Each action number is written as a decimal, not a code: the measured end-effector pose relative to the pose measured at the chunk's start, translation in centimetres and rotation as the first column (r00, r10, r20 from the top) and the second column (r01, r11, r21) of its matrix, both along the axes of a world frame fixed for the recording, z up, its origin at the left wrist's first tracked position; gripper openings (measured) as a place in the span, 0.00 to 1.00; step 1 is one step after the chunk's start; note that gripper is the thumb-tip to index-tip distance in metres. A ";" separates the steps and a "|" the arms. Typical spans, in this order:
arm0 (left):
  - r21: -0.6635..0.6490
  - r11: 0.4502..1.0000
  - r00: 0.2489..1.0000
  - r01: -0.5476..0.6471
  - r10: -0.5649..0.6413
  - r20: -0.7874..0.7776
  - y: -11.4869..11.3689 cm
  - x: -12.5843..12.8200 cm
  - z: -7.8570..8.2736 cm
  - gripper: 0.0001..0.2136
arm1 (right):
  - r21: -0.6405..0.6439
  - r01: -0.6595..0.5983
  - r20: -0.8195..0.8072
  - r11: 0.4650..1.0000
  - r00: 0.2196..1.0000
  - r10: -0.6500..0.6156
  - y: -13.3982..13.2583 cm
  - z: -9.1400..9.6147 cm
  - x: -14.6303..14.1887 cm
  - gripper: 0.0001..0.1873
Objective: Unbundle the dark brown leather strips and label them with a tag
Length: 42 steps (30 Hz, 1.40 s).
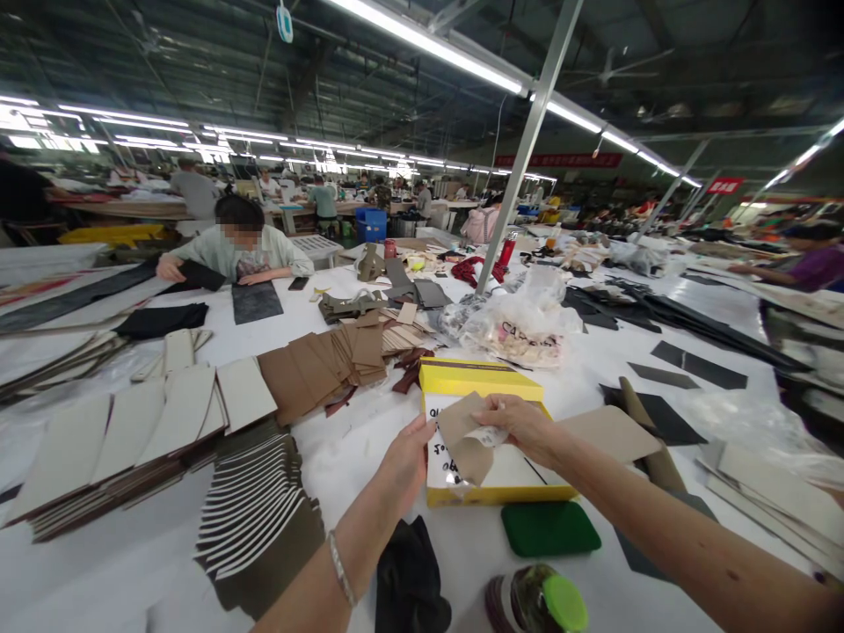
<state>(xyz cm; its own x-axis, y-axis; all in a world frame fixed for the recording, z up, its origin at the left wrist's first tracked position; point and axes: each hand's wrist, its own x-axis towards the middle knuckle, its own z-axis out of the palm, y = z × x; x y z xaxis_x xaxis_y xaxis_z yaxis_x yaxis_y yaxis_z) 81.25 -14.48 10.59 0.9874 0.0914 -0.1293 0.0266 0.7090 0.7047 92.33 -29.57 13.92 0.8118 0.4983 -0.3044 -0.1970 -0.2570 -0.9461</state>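
Observation:
Between my two hands is a small taupe leather-like piece (460,424), held above a yellow box (484,376) with a white sheet bearing black handwriting. My left hand (407,453) pinches the piece at its left edge. On the other side, my right hand (518,424) grips it together with a whitish strip (486,435) that curls away from its face. A green pad (551,528) lies just in front of the box. Nearer to me stand a jar with a light green lid (565,602) and a crumpled black cloth (412,576).
Fanned stacks of olive pieces (264,510), cream panels (178,413) and brown panels (323,360) spread to the left. Plastic bags (520,325) sit behind the box, beside a metal post (527,149). Taupe sheets (610,432) lie right. A co-worker (241,242) handles dark pieces across the table.

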 end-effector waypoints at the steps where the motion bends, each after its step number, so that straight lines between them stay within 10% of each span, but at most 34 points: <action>1: -0.001 1.000 1.000 -0.007 0.007 -0.006 -0.2 0.1 -0.2 0.18 | 0.009 0.017 0.014 1.000 1.000 -0.017 0.1 -0.4 0.0 0.18; 14: 0.251 0.968 0.999 0.023 -0.034 0.041 -1.6 2.3 -0.4 0.17 | -0.188 -0.011 0.373 0.982 0.924 0.082 -1.8 0.1 1.8 0.20; 21: 0.794 0.569 0.969 -0.215 0.225 0.102 0.7 1.7 -5.2 0.06 | -0.517 0.198 0.697 0.833 0.662 0.276 -6.5 0.0 6.9 0.12; 27: 0.898 0.411 0.984 -0.160 0.134 0.114 0.1 -1.5 -7.5 0.07 | -0.519 0.201 0.705 0.831 0.650 0.283 -7.7 -0.9 5.6 0.04; 30: 0.855 0.501 0.984 -0.135 0.171 0.055 -0.3 -2.0 -6.2 0.07 | -0.372 0.146 0.666 0.917 0.730 0.153 -7.2 0.1 4.1 0.09; 35: 0.429 0.902 0.998 -0.049 0.026 0.060 -0.8 -1.2 -1.5 0.23 | -0.116 -0.022 0.459 0.993 0.886 0.073 -3.4 2.4 0.1 0.15; 38: 0.324 0.945 0.991 0.046 -0.084 0.104 -0.7 -0.8 1.0 0.25 | -0.060 -0.058 0.409 0.997 0.909 0.077 -0.3 2.8 -2.0 0.12; 42: 0.244 0.964 0.994 -0.107 0.103 0.026 0.6 -1.1 1.7 0.23 | -0.030 0.112 0.464 0.993 0.882 -0.085 2.2 2.7 -2.7 0.12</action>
<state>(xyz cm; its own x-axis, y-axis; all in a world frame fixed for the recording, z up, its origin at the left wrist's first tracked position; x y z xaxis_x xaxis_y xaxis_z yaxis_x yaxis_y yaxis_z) 80.15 -13.91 12.29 0.9720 0.2219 -0.0769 -0.0492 0.5129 0.8570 89.59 -27.39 16.57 0.9111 0.4018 0.0919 0.2309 -0.3127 -0.9214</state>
